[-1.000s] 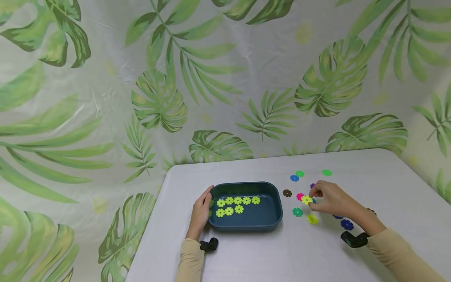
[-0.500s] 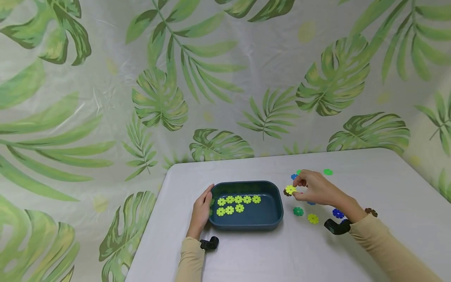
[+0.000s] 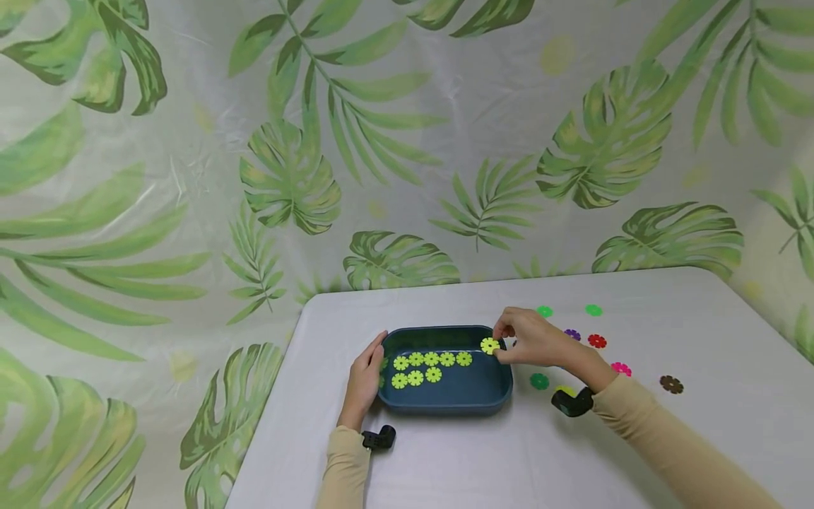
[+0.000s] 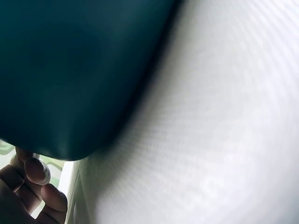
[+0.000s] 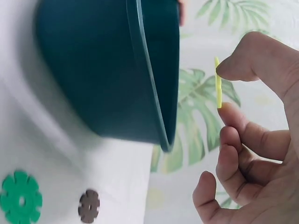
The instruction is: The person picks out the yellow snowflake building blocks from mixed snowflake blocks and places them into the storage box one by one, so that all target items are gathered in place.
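Note:
A dark teal rectangular tray [image 3: 445,408] stands on the white table. My left hand [image 3: 364,382] holds its left end; in the left wrist view, fingers [image 4: 37,171] show beside the tray's wall. Two rows of yellow-green notched flower discs [image 3: 432,359] lie inside, the back row longer than the front. My right hand [image 3: 537,341] pinches a yellow flower disc [image 3: 489,346] between thumb and index finger, over the tray's right back corner. Edge-on in the right wrist view, this disc [image 5: 218,88] is above the rim, apart from the tray; the remaining fingers are bent.
To the tray's right lie loose flower discs: teal-green [image 3: 539,381], red [image 3: 597,341], pink [image 3: 621,369], brown [image 3: 671,384], purple [image 3: 572,334] and bright green [image 3: 593,309]. A yellow one [image 3: 564,389] is partly hidden by the right wrist camera [image 3: 572,403]. A leaf-patterned curtain [image 3: 407,141] hangs behind.
My right hand has carried the pinched yellow disc leftward from among the loose discs to over the tray's right end. The left hand and the tray have stayed in place.

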Demonstrator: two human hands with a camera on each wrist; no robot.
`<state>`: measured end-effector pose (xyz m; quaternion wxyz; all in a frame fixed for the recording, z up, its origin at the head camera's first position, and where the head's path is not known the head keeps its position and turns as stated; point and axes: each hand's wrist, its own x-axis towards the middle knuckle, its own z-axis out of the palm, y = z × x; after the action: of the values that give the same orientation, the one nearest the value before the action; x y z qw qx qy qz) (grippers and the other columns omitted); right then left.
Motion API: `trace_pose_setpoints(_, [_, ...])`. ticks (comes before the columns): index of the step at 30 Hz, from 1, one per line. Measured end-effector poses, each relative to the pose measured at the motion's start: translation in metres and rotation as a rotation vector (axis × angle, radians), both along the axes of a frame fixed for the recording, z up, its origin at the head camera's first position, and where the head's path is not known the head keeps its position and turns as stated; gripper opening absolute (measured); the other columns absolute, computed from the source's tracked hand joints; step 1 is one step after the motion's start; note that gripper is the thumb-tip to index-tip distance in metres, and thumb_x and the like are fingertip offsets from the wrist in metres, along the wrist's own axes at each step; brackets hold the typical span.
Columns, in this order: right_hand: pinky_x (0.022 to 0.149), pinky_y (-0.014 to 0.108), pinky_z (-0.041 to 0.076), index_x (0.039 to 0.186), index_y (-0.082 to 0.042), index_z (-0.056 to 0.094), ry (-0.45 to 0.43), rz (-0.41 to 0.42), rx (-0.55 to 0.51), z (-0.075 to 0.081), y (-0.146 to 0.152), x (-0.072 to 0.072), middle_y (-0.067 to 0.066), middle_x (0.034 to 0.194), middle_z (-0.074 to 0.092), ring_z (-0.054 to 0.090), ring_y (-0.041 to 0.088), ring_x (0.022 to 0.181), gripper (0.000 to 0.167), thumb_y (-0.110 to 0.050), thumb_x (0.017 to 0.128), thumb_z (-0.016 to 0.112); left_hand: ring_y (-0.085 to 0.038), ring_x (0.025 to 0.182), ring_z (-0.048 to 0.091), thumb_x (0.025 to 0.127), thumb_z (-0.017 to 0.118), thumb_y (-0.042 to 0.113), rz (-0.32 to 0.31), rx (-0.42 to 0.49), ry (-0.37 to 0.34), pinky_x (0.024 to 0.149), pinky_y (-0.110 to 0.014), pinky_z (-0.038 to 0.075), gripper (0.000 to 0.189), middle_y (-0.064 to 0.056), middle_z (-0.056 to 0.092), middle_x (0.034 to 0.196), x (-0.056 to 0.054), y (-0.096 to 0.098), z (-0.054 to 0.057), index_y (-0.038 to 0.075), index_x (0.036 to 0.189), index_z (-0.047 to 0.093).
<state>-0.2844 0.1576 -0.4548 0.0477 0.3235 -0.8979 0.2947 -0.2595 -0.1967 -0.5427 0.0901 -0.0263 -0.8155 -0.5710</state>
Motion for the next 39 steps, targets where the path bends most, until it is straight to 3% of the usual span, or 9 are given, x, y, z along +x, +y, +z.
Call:
trace_pose_setpoints(10, [0.071, 0.028, 0.052, 0.091, -0.014, 0.07, -0.013, 0.063, 0.078, 0.003, -0.028, -0.005, -0.006, 0.088, 0.057, 0.053, 0.012, 0.078, 0.018, -0.022, 0.08, 0.082, -0.019, 0.145, 0.037, 0.111, 0.041, 0.032, 0.014, 0.0, -0.015, 0.12, -0.048, 0.029, 0.042, 0.007, 0.048, 0.153, -0.001, 0.0, 0.001, 0.023, 0.151, 0.052])
trace_pose_setpoints(18, [0.072, 0.029, 0.052, 0.089, -0.017, 0.069, 0.023, 0.123, 0.155, 0.01, -0.049, -0.01, -0.007, 0.088, 0.056, 0.052, 0.009, 0.078, 0.019, -0.026, 0.08, 0.082, -0.025, 0.146, 0.037, 0.111, 0.042, 0.03, 0.001, -0.001, 0.0, 0.119, -0.052, 0.029, 0.041, 0.001, 0.047, 0.154, 0.0, -0.001, 0.002, 0.022, 0.151, 0.051])
trace_pose_setpoints(27, [0.067, 0.027, 0.048, 0.087, -0.016, 0.069, 0.013, 0.209, 0.21, 0.015, -0.067, -0.017, -0.005, 0.085, 0.055, 0.049, 0.009, 0.074, 0.017, -0.024, 0.079, 0.082, -0.024, 0.146, 0.037, 0.111, 0.042, 0.029, 0.0, 0.007, 0.001, 0.119, -0.051, 0.029, 0.042, 0.002, 0.048, 0.154, -0.001, -0.001, 0.002, 0.02, 0.151, 0.051])
trace_pose_setpoints(39, [0.065, 0.028, 0.048, 0.086, -0.011, 0.073, -0.045, 0.277, 0.328, 0.006, -0.087, -0.024, 0.003, 0.088, 0.062, 0.049, 0.01, 0.074, 0.016, -0.022, 0.079, 0.082, -0.022, 0.146, 0.036, 0.111, 0.042, 0.027, -0.008, 0.012, -0.003, 0.12, -0.05, 0.029, 0.041, 0.004, 0.047, 0.154, -0.002, -0.002, 0.0, 0.022, 0.151, 0.051])
